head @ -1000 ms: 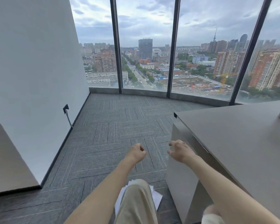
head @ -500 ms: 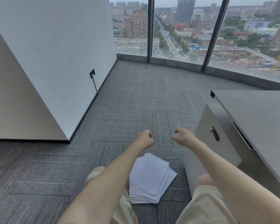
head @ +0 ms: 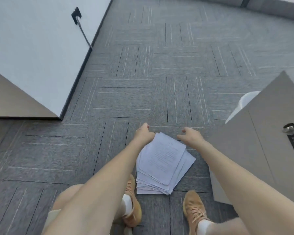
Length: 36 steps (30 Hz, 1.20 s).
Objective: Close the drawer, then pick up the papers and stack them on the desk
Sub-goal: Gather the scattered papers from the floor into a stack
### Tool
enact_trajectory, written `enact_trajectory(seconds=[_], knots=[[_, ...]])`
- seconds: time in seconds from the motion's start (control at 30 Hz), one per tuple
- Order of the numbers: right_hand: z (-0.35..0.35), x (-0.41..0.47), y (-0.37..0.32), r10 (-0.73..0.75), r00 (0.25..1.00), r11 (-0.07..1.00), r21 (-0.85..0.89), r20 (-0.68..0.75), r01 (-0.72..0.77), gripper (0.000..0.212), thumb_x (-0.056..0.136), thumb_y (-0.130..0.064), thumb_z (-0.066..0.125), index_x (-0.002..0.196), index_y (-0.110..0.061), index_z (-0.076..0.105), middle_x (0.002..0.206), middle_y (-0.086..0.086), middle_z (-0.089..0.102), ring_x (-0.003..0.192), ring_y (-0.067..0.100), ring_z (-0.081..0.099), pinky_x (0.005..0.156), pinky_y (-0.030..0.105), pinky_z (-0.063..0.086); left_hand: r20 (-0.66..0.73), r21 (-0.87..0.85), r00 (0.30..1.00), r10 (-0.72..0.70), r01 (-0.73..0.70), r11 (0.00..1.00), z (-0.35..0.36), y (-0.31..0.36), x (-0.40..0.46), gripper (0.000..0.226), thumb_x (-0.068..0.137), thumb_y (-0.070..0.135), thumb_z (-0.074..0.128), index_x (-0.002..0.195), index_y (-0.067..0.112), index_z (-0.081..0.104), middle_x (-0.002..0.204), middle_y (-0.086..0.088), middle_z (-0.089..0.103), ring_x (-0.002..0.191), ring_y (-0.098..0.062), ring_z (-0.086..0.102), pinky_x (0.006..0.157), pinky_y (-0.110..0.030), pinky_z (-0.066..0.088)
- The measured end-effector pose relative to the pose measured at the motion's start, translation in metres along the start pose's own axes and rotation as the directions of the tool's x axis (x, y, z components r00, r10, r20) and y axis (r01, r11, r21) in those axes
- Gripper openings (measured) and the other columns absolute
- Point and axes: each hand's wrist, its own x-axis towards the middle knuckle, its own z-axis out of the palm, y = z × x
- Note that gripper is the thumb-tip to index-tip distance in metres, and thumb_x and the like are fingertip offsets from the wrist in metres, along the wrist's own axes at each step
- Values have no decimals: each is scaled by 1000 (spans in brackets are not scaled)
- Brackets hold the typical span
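Observation:
A loose, fanned pile of white printed papers lies on the grey carpet between my feet. My left hand hovers over the pile's far left corner with fingers curled and empty. My right hand is beside the far right corner, fingers apart, holding nothing. The grey desk cabinet stands at the right, its front flush, with a dark combination lock and metal knob on it. The desk top is out of view.
A white wall with a black socket and cable runs along the left, ending at a beige panel. A white bin peeks out behind the cabinet. My tan shoes stand just below the papers. Grey carpet tiles stretch ahead.
The view has tilted from the windows down to the floor. Both hands have come lower and nearer to the far end of the paper pile.

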Motion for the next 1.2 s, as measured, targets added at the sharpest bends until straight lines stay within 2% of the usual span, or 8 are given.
enact_trajectory(seconds=[0.1, 0.23, 0.37, 0.53, 0.73, 0.9, 1.1, 1.2], knots=[[21, 38, 16, 47, 998, 998, 41, 34, -49, 56, 94, -36, 51, 142, -7, 43, 142, 13, 52, 126, 31, 50, 93, 37, 43, 5, 21, 999, -36, 36, 999, 19, -15, 38, 50, 86, 22, 53, 134, 13, 43, 129, -12, 56, 109, -28, 56, 79, -32, 44], [61, 78, 37, 100, 991, 993, 47, 86, -104, 56, 93, -32, 51, 143, -8, 43, 141, 15, 53, 125, 32, 50, 89, 36, 44, 35, 22, 995, -97, 96, 995, 48, -46, 79, 50, 87, 18, 50, 136, 12, 42, 134, -11, 52, 100, -23, 51, 76, -31, 40], [104, 113, 51, 130, 980, 988, 66, 148, -141, 56, 94, -31, 50, 144, -7, 42, 142, 15, 52, 129, 31, 48, 95, 36, 43, 52, 7, 982, -183, 183, 983, 75, -84, 118, 51, 87, 21, 50, 136, 12, 42, 136, -12, 50, 113, -27, 50, 81, -29, 38], [157, 156, 71, 160, 967, 982, 70, 196, -177, 55, 92, -28, 50, 142, -7, 41, 132, 16, 58, 118, 32, 56, 82, 34, 45, 73, -17, 948, -308, 310, 950, 111, -137, 159, 22, 90, 25, 51, 108, 18, 42, 109, -5, 46, 95, -23, 43, 77, -28, 35], [214, 190, 104, 247, 933, 962, 46, 263, -268, 48, 92, -18, 44, 138, -7, 43, 138, 19, 51, 122, 35, 51, 81, 31, 39, 63, -40, 913, -403, 406, 913, 151, -179, 193, 51, 85, 19, 53, 134, 10, 41, 134, -15, 48, 115, -31, 50, 82, -30, 37], [246, 204, 132, 358, 897, 922, 56, 258, -384, 53, 86, -29, 46, 136, -14, 36, 130, 24, 50, 110, 39, 51, 83, 39, 47, 63, -55, 870, -489, 492, 869, 174, -200, 213, 74, 79, 21, 57, 145, 10, 25, 144, -18, 35, 129, -36, 42, 103, -41, 41], [264, 211, 143, 544, 810, 830, 4, 218, -558, 91, 84, -31, 47, 153, -25, -12, 152, 38, 5, 140, 49, 11, 114, 58, 24, -48, -104, 826, -561, 555, 825, 187, -213, 234, 69, 78, 17, 60, 139, 4, 30, 144, -21, 29, 131, -38, 35, 103, -41, 35], [272, 210, 142, 520, 828, 844, 25, 207, -536, 97, 85, -35, 50, 153, -25, -19, 154, 39, -13, 146, 51, -7, 119, 60, 6, -90, -66, 833, -547, 543, 837, 192, -216, 234, 66, 75, 17, 59, 135, 6, 34, 140, -20, 30, 128, -37, 34, 99, -42, 36]])
